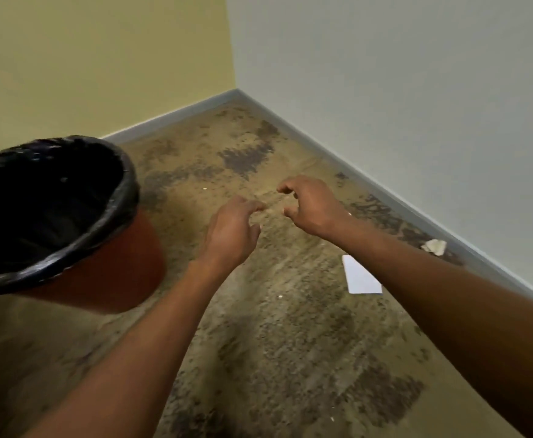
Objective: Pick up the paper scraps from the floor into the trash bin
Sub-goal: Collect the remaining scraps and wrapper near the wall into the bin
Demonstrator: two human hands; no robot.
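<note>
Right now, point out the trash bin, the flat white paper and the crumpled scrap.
trash bin (pixel 122 273): head view, on its orange wall.
flat white paper (pixel 360 277): head view, sheet's middle.
crumpled scrap (pixel 435 246): head view, its centre.

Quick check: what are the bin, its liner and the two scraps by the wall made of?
Bin: smooth matte red-brown, probably plastic. Liner: thin glossy black plastic film, crinkled over the rim. White scrap: flat, crisp-edged paper. Crumpled scrap: off-white, looks like paper or tissue.

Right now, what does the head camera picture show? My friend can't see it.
Two empty hands, left and right, reach over a stained floor. A white paper and a crumpled scrap lie near the right wall. A black-lined bin stands left.
</note>
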